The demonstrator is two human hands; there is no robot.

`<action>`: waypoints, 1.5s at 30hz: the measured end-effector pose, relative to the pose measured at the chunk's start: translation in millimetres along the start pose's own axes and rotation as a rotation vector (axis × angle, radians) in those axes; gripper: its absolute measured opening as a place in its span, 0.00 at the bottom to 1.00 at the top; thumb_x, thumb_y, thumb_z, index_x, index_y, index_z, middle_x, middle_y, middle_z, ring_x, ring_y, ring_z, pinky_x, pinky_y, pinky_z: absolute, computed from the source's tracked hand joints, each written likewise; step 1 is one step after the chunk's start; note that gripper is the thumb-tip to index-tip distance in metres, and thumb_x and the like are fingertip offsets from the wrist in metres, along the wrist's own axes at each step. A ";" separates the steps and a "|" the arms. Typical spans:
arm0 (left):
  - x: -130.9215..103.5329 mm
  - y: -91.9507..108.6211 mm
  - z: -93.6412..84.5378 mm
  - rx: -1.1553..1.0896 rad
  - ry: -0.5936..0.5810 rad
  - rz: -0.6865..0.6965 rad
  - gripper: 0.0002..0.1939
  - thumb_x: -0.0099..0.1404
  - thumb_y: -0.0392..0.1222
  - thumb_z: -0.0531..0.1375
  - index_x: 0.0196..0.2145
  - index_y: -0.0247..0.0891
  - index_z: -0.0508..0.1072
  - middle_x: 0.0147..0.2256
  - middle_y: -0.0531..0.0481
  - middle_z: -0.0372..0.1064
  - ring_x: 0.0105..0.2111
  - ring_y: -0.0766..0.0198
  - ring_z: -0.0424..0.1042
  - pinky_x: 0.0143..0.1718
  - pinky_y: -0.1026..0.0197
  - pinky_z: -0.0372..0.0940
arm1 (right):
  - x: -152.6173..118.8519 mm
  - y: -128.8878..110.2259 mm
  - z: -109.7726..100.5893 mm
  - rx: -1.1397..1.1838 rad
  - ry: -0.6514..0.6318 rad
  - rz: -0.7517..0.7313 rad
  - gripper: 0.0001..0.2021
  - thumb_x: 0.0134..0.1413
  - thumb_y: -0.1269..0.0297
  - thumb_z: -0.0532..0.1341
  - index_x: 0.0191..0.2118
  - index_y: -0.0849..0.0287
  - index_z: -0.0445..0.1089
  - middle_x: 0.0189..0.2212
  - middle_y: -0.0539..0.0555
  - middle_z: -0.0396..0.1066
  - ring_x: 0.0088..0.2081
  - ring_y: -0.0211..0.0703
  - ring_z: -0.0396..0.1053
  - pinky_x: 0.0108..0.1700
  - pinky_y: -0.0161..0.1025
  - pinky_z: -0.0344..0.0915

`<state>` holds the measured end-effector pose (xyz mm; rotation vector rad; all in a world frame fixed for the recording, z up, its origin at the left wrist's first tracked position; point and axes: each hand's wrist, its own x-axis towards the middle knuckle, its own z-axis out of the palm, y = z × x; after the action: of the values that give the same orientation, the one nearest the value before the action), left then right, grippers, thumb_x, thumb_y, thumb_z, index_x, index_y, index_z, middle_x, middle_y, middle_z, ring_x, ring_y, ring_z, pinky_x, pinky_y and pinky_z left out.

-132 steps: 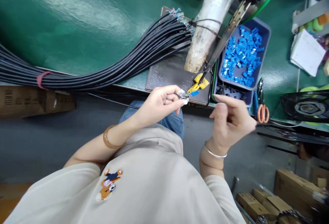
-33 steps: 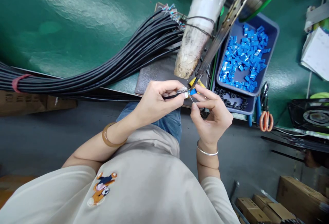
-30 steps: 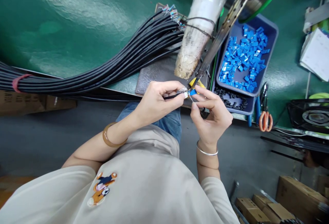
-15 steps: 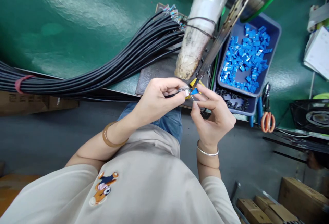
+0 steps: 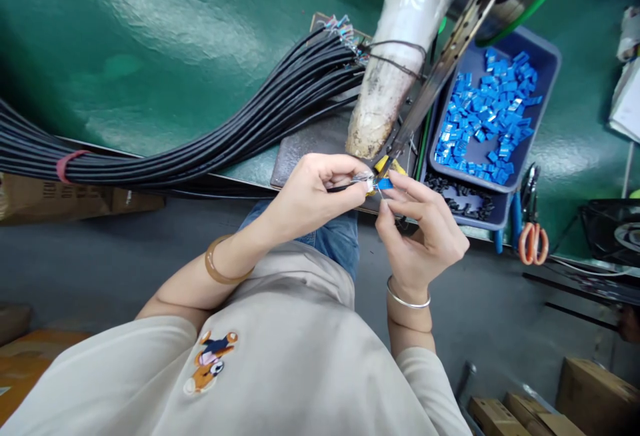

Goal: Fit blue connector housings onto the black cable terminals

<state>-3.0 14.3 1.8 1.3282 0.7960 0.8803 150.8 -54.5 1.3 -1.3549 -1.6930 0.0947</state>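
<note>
Close to the table's front edge, my left hand [image 5: 333, 186] is closed in a pinch on the end of a black cable [image 5: 337, 189], where thin wires and a small white part show at the fingertips. A small blue connector [image 5: 385, 183] sits just right of these, against a fingertip of my right hand [image 5: 420, 223]. The right thumb and another finger pinch a thin silvery wire that runs up to the connector. Right above, a slanting metal bar [image 5: 420, 103] ends close to the work, beside a yellow piece [image 5: 397, 167]. Fingers partly hide the joint.
A thick bundle of black cables [image 5: 240, 123] lies at left, tied with a red band [image 5: 65, 166]. A plastic-wrapped pipe [image 5: 395, 56] hangs over the work. At right stand a bin of blue connectors [image 5: 555, 83], small black parts [image 5: 465, 203] and orange-handled scissors [image 5: 533, 244].
The whole view has shifted slightly, so things appear a little further right. Both hands keep their pinches at the same spot, with only slight finger movement around the blue connector.
</note>
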 end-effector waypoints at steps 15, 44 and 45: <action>-2.8 -3.3 0.3 0.050 -0.006 0.021 0.05 0.61 0.34 0.59 0.31 0.32 0.75 0.22 0.56 0.58 0.21 0.75 0.53 0.21 0.70 0.51 | 0.1 0.2 1.0 -0.060 0.003 -0.042 0.08 0.51 0.77 0.65 0.35 0.57 0.70 0.46 0.53 0.77 0.42 0.41 0.78 0.45 0.40 0.78; -3.6 -3.7 -1.1 0.076 -0.042 0.023 0.06 0.62 0.32 0.57 0.28 0.33 0.73 0.20 0.58 0.52 0.20 0.75 0.49 0.20 0.68 0.46 | -2.0 -4.6 4.7 -0.113 0.048 -0.095 0.09 0.50 0.78 0.64 0.35 0.58 0.69 0.46 0.54 0.78 0.41 0.40 0.79 0.42 0.34 0.78; -4.0 -4.2 -1.5 0.080 -0.052 0.017 0.06 0.62 0.33 0.57 0.29 0.33 0.73 0.20 0.58 0.51 0.20 0.75 0.48 0.20 0.68 0.45 | -2.8 -4.1 4.9 -0.116 0.042 -0.098 0.09 0.51 0.78 0.64 0.35 0.58 0.68 0.46 0.55 0.78 0.40 0.39 0.79 0.42 0.34 0.78</action>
<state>-5.8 11.3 -2.5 1.4245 0.7879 0.8311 144.4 -56.1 -0.7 -1.3463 -1.7483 -0.0887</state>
